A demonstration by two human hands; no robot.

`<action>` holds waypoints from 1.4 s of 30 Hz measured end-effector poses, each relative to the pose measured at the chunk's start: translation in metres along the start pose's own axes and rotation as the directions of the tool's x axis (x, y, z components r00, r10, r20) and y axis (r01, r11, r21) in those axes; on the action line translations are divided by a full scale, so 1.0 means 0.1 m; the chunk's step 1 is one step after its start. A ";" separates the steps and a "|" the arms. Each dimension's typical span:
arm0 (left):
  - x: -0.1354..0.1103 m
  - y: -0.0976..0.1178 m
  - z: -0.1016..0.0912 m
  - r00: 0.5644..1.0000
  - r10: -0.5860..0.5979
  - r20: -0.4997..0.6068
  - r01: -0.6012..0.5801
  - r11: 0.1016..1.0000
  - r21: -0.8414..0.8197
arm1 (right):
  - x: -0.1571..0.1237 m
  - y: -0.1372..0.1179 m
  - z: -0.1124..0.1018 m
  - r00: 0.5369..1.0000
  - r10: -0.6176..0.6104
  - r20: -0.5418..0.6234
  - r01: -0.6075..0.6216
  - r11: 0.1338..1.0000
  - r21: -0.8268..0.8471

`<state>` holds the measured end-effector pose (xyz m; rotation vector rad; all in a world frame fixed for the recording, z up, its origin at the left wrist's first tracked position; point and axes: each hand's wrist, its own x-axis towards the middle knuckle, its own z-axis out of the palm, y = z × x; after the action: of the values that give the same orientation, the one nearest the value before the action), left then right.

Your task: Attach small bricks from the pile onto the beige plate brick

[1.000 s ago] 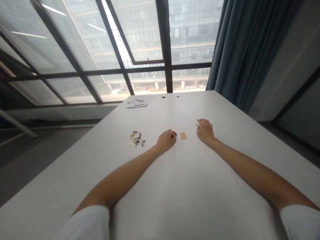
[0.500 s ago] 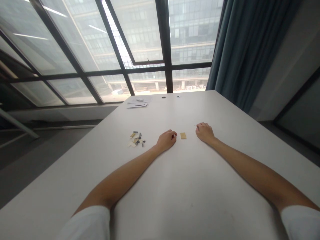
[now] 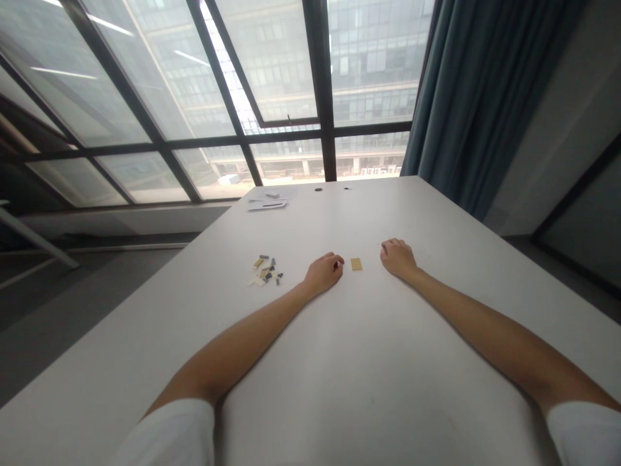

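Note:
Both my arms stretch out over a white table [image 3: 369,362]. My left hand [image 3: 324,272] rests on it with the fingers curled in; nothing shows in them. Just right of it lies a small tan studded plate [image 3: 356,263], a little apart from the fingers. My right hand [image 3: 398,256] lies further right, fingers curled under, with nothing visible inside. A heap of several small tan, grey and white bricks [image 3: 264,270] sits to the left of my left hand.
Papers [image 3: 268,199] and two small dark round things [image 3: 318,189] lie at the table's far edge by the big windows. A dark curtain [image 3: 475,97] hangs at the right. The table's left edge drops to a grey floor [image 3: 72,304].
My right hand has curled its fingers under and drawn slightly nearer the tan plate. My left hand has stayed in place.

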<state>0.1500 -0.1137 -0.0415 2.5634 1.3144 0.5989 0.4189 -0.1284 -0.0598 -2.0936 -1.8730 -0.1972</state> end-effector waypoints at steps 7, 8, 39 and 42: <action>0.01 -0.01 0.02 1.000 0.010 -0.003 -0.010 1.000 0.005 | -0.01 0.01 0.00 1.000 -0.001 0.004 0.001 1.000 0.005; 0.01 -0.01 0.03 1.000 0.009 -0.003 -0.009 1.000 0.007 | -0.01 0.01 0.00 1.000 -0.004 0.003 0.004 1.000 0.005; 0.01 0.04 -0.04 1.000 -0.010 0.020 0.010 1.000 -0.021 | 0.00 0.03 0.00 1.000 -0.005 0.007 0.005 1.000 0.008; 0.02 0.03 -0.05 1.000 0.001 0.026 0.001 0.998 -0.068 | -0.01 0.04 0.01 1.000 -0.010 -0.010 0.010 1.000 0.009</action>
<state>0.1512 -0.1140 -0.0355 2.5085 1.2638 0.5982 0.4223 -0.1292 -0.0614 -2.0740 -1.8750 -0.2004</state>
